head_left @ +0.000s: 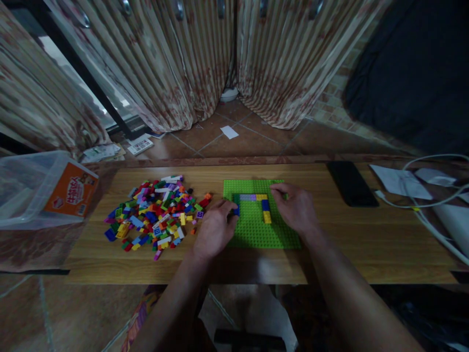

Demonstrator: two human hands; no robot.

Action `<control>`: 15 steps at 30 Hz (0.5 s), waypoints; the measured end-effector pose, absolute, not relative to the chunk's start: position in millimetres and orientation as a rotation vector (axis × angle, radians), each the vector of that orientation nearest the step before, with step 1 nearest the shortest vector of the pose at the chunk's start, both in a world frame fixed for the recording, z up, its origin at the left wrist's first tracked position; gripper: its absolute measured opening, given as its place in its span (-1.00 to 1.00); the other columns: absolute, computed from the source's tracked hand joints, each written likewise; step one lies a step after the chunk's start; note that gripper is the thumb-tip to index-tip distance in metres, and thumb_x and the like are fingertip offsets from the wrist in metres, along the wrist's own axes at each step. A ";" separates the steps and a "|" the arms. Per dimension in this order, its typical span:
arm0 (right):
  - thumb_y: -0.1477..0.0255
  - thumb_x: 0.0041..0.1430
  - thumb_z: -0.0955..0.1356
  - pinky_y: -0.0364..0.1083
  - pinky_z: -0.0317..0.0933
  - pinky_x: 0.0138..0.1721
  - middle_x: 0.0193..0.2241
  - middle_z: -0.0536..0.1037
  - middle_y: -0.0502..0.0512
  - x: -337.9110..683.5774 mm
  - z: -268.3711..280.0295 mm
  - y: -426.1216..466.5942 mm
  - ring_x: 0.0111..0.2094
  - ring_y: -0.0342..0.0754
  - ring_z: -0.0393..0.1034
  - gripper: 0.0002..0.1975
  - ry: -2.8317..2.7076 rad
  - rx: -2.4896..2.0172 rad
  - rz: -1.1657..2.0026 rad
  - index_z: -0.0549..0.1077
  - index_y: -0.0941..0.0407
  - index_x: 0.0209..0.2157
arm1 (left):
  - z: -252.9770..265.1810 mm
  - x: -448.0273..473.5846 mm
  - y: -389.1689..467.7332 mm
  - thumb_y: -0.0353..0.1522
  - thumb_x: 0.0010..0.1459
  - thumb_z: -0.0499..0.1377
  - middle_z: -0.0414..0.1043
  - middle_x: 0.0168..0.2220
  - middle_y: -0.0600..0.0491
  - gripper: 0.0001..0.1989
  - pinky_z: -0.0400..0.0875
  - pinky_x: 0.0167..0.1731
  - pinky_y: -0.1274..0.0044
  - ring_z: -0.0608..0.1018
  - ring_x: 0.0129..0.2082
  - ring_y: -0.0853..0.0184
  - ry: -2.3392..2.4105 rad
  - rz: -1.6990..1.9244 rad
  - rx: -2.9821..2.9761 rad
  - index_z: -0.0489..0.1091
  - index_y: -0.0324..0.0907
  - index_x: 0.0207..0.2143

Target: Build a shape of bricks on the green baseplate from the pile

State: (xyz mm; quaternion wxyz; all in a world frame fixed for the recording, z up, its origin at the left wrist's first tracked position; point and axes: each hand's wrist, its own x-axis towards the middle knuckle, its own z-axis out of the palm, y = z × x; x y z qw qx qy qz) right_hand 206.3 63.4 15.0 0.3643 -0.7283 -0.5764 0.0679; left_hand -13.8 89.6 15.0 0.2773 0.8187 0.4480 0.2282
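A green studded baseplate (251,239) lies on the wooden table. Toy bricks form an angular arch on it: lilac bricks (247,197) along the top, then yellow and blue ones down the right side, ending in a yellow brick (267,217). My left hand (216,227) is over the plate's left edge, its fingers closed around a blue brick (236,210) at the arch's left side. Over the plate's upper right is my right hand (298,208), thumb and forefinger tips drawn together. Whether anything is between them cannot be made out.
A heap of mixed bricks (154,215) spreads over the table's left part. A clear plastic bin (29,190) with an orange label stands beyond the left end. On the right lie a black phone (351,183), a white cable (399,203) and papers (395,181).
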 end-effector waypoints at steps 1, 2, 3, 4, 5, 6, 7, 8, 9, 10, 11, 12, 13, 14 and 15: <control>0.40 0.19 0.27 0.02 0.37 -0.14 -0.29 0.67 0.12 206.2 14.9 63.3 -0.25 0.05 0.56 -0.74 -1.486 -1.873 0.174 0.62 0.07 -0.28 | 15.0 -13.8 89.6 -0.51 0.15 0.15 0.49 -0.17 -0.01 -0.79 0.48 -0.13 0.43 0.55 -0.18 0.28 1.203 0.612 2.199 0.45 -0.17 -0.16; 0.40 0.19 0.27 0.02 0.37 -0.13 -0.29 0.67 0.11 206.2 14.6 63.3 -0.25 0.05 0.56 -0.74 -1.489 -1.868 0.176 0.62 0.07 -0.28 | 15.0 -13.8 89.6 -0.52 0.15 0.15 0.49 -0.18 -0.01 -0.79 0.48 -0.14 0.43 0.55 -0.19 0.28 1.200 0.612 2.200 0.45 -0.17 -0.15; 0.40 0.19 0.27 0.02 0.37 -0.13 -0.28 0.67 0.10 206.3 14.3 63.4 -0.24 0.05 0.56 -0.74 -1.489 -1.863 0.177 0.62 0.06 -0.28 | 15.1 -13.7 89.6 -0.52 0.15 0.15 0.49 -0.19 0.00 -0.78 0.48 -0.14 0.44 0.55 -0.19 0.29 1.195 0.613 2.203 0.45 -0.17 -0.16; 0.40 0.19 0.27 0.02 0.37 -0.13 -0.28 0.67 0.10 206.3 14.0 63.4 -0.24 0.05 0.56 -0.74 -1.488 -1.860 0.179 0.62 0.06 -0.28 | 15.1 -13.6 89.6 -0.52 0.14 0.15 0.50 -0.20 0.00 -0.79 0.48 -0.14 0.44 0.55 -0.20 0.29 1.192 0.616 2.205 0.45 -0.17 -0.16; 0.40 0.19 0.27 0.02 0.37 -0.13 -0.27 0.67 0.09 206.3 13.7 63.4 -0.23 0.04 0.56 -0.75 -1.487 -1.859 0.182 0.61 0.06 -0.28 | 15.1 -13.6 89.6 -0.52 0.14 0.15 0.50 -0.20 0.01 -0.79 0.48 -0.14 0.44 0.55 -0.21 0.30 1.191 0.619 2.206 0.45 -0.17 -0.17; 0.40 0.19 0.27 0.02 0.37 -0.12 -0.26 0.67 0.09 206.3 13.5 63.5 -0.22 0.04 0.55 -0.75 -1.486 -1.861 0.184 0.61 0.06 -0.28 | 15.2 -13.5 89.7 -0.52 0.14 0.15 0.49 -0.21 0.01 -0.80 0.48 -0.15 0.45 0.55 -0.21 0.30 1.193 0.622 2.206 0.45 -0.17 -0.18; 0.40 0.19 0.27 0.02 0.37 -0.12 -0.26 0.67 0.09 206.2 13.4 63.5 -0.22 0.04 0.55 -0.75 -1.485 -1.864 0.185 0.61 0.06 -0.28 | 15.2 -13.5 89.7 -0.52 0.15 0.15 0.49 -0.21 0.00 -0.80 0.48 -0.15 0.45 0.55 -0.22 0.30 1.194 0.622 2.207 0.46 -0.17 -0.18; 0.40 0.19 0.27 0.02 0.37 -0.12 -0.26 0.67 0.09 206.1 13.5 63.6 -0.22 0.04 0.55 -0.75 -1.489 -1.866 0.188 0.61 0.06 -0.27 | 15.2 -13.5 89.8 -0.52 0.15 0.15 0.49 -0.21 0.00 -0.80 0.48 -0.15 0.45 0.55 -0.22 0.30 1.194 0.621 2.207 0.46 -0.17 -0.18; 0.40 0.19 0.27 0.03 0.37 -0.12 -0.26 0.67 0.09 206.0 13.6 63.5 -0.22 0.04 0.55 -0.75 -1.493 -1.869 0.191 0.61 0.06 -0.27 | 15.2 -13.6 89.9 -0.52 0.15 0.15 0.49 -0.20 0.00 -0.80 0.48 -0.15 0.45 0.55 -0.22 0.30 1.193 0.619 2.207 0.46 -0.18 -0.18; 0.40 0.19 0.27 0.03 0.37 -0.12 -0.26 0.67 0.10 205.8 13.9 63.5 -0.22 0.05 0.55 -0.75 -1.495 -1.872 0.196 0.61 0.06 -0.27 | 15.1 -13.8 90.1 -0.52 0.15 0.15 0.49 -0.20 -0.01 -0.80 0.48 -0.15 0.45 0.55 -0.21 0.30 1.190 0.618 2.207 0.46 -0.18 -0.18; 0.40 0.19 0.28 0.04 0.37 -0.12 -0.26 0.67 0.10 205.6 14.2 63.5 -0.22 0.05 0.55 -0.75 -1.497 -1.874 0.202 0.61 0.06 -0.27 | 15.1 -13.9 90.2 -0.52 0.15 0.16 0.49 -0.20 -0.01 -0.80 0.48 -0.15 0.45 0.55 -0.21 0.30 1.185 0.615 2.208 0.46 -0.18 -0.18; 0.40 0.19 0.28 0.04 0.37 -0.12 -0.26 0.67 0.11 205.2 14.5 63.4 -0.22 0.06 0.56 -0.75 -1.499 -1.876 0.209 0.61 0.06 -0.26 | 15.1 -14.1 90.4 -0.52 0.15 0.16 0.50 -0.20 -0.01 -0.81 0.48 -0.14 0.45 0.55 -0.21 0.30 1.181 0.612 2.208 0.47 -0.19 -0.18; 0.40 0.19 0.28 0.04 0.37 -0.12 -0.26 0.67 0.12 204.8 14.8 63.3 -0.22 0.06 0.56 -0.75 -1.499 -1.879 0.212 0.61 0.06 -0.26 | 15.3 -14.2 90.5 -0.52 0.15 0.16 0.50 -0.19 -0.01 -0.81 0.48 -0.14 0.45 0.55 -0.20 0.30 1.179 0.610 2.208 0.47 -0.19 -0.18; 0.40 0.20 0.28 0.04 0.37 -0.12 -0.26 0.67 0.12 204.1 15.0 63.2 -0.23 0.07 0.56 -0.75 -1.500 -1.882 0.213 0.62 0.07 -0.27 | 15.5 -14.2 90.6 -0.52 0.15 0.16 0.50 -0.19 -0.01 -0.81 0.47 -0.14 0.44 0.55 -0.20 0.30 1.178 0.607 2.208 0.47 -0.19 -0.18; 0.40 0.20 0.28 0.05 0.37 -0.12 -0.26 0.67 0.13 203.1 15.0 63.1 -0.23 0.07 0.55 -0.75 -1.502 -1.884 0.213 0.61 0.07 -0.27 | 15.8 -14.2 90.5 -0.52 0.15 0.16 0.50 -0.19 -0.02 -0.81 0.47 -0.14 0.44 0.55 -0.20 0.29 1.177 0.603 2.209 0.47 -0.20 -0.18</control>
